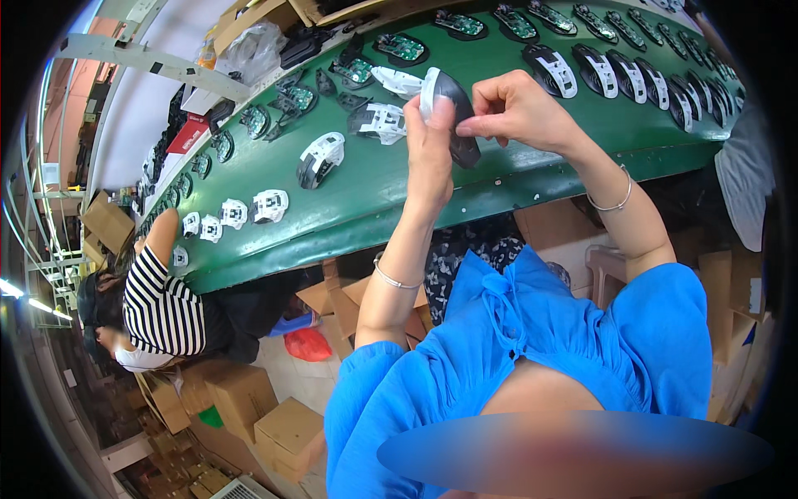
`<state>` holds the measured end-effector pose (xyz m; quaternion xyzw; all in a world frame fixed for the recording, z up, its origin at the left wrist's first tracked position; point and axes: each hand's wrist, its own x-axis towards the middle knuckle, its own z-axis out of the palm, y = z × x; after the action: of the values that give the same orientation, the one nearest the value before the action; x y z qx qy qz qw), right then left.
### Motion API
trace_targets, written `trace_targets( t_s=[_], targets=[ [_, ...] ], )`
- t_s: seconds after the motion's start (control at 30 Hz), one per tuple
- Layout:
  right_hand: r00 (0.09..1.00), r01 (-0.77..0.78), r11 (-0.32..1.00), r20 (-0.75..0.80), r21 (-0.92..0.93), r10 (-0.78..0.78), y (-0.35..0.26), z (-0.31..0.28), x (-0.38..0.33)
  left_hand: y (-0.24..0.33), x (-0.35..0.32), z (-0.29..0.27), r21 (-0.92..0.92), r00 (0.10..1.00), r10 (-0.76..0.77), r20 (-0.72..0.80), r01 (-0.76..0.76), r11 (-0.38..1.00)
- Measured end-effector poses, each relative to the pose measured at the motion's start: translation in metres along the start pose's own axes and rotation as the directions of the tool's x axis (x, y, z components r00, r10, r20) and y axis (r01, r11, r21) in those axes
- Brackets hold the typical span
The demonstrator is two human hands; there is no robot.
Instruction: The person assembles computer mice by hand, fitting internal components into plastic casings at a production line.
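Note:
My left hand (431, 162) is wrapped round a computer mouse shell (453, 96), black with a white side, held tilted above the near part of the green table (357, 220). At the shell's right edge, the thumb and curled fingers of my right hand (519, 112) come together in a pinch; whatever lies between them is too small or hidden to name. Just left of my left hand are a white-and-black mouse shell (378, 123) and a loose white cover (397, 81). Another white-and-black shell (321, 160) lies further left.
Mouse bases with green circuit boards (401, 48) line the table's far side. Rows of black-and-white shells (553, 71) stand to the right, white ones (269, 205) to the left. A person in a striped top (166, 303) sits at the left. Cardboard boxes (241, 399) are on the floor.

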<state>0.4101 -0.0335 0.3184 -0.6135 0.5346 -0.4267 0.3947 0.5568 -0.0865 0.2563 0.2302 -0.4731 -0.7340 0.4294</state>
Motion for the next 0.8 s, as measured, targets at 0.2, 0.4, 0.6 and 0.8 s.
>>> trace_targets(
  t_s=[0.2,0.4,0.6,0.8],
  targets=[
    [0.99,0.127,0.985,-0.042,-0.114,-0.132,-0.009,-0.008,-0.005,0.015,-0.011,0.005,0.083,0.998,-0.016,0.065,0.011,0.996],
    [0.991,0.135,0.969,0.019,-0.209,-0.134,-0.01,-0.011,-0.012,0.02,-0.019,0.004,0.264,0.971,0.217,0.101,-0.237,0.935],
    [0.997,-0.057,0.93,0.065,0.363,0.036,-0.016,-0.021,-0.014,0.024,-0.019,0.0,0.479,0.939,0.29,0.187,-0.345,0.807],
    [0.981,-0.192,0.877,0.078,0.441,0.175,-0.003,-0.023,-0.022,0.019,-0.018,0.002,0.588,0.935,0.214,0.282,-0.345,0.731]
  ],
)
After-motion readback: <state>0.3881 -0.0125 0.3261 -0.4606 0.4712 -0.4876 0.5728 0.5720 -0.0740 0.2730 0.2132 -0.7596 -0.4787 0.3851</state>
